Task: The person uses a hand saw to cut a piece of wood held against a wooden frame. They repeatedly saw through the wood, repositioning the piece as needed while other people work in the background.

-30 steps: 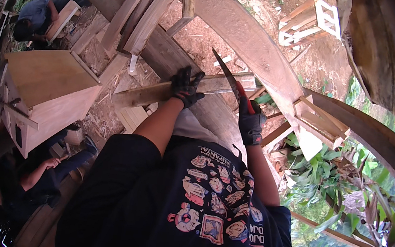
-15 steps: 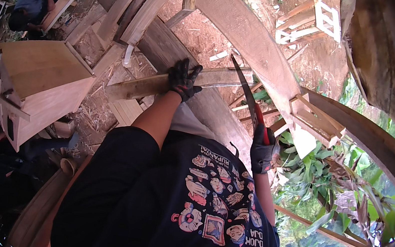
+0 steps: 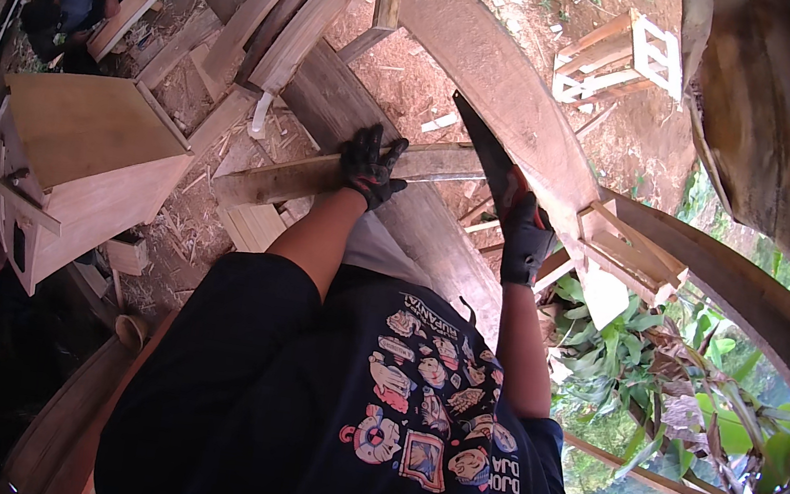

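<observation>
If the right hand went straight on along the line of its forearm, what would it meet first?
Likely the wide plank, just beyond the right hand and the saw it grips; whether it would touch or pass over is unclear from this view.

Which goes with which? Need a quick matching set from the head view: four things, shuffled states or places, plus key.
Things
1. Left hand
2. Saw
3. Wooden cabinet
4. Leafy plants

States or places
A. Boxy, at the picture's left
B. Gripped in the gloved right hand
C. Green, at the picture's right
D. Gloved, on a wooden beam

Pairs: 1-D, 2-B, 3-A, 4-C
</observation>
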A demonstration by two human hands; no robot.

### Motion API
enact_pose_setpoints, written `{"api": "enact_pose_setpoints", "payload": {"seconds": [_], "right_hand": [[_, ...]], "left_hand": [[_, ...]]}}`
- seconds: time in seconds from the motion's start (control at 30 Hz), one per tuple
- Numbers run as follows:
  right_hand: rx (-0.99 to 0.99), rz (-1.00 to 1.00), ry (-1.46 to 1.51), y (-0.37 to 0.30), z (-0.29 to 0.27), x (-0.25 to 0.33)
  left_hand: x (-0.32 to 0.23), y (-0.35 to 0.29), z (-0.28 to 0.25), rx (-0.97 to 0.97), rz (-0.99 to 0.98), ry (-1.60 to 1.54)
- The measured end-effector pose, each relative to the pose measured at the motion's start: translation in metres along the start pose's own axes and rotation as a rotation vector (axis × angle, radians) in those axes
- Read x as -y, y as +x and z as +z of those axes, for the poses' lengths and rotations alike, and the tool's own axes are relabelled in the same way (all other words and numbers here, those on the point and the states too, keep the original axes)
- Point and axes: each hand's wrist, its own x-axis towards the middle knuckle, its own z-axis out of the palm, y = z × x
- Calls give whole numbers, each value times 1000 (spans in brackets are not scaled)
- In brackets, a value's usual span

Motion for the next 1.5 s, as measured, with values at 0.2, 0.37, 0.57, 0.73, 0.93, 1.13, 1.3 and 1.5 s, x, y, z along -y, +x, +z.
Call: {"api": "enact_pose_setpoints", "payload": {"seconds": [0.2, 0.37, 0.57, 0.73, 0.93, 1.13, 1.3, 1.5], "right_hand": [[-43, -325, -453, 19, -37, -44], [-7, -55, 68, -77, -81, -13], [173, -477, -428, -162, -147, 11], [289, -473, -555, -168, -138, -12], [268, -681, -465, -172, -101, 17], [550, -541, -791, -154, -103, 64], [477, -775, -795, -150, -103, 71], [412, -993, -757, -139, -109, 54]], "left_hand": [[-2, -4, 1, -3, 34, -7], [-2, -2, 5, -12, 29, 12], [1, 0, 3, 30, 28, 40], [-8, -4, -15, 116, -9, 50], [-13, 1, -11, 130, -84, -56], [-13, 4, -2, 85, -115, -67], [-12, 5, 4, 59, -112, -87], [-12, 5, 1, 71, -117, -103]]}}
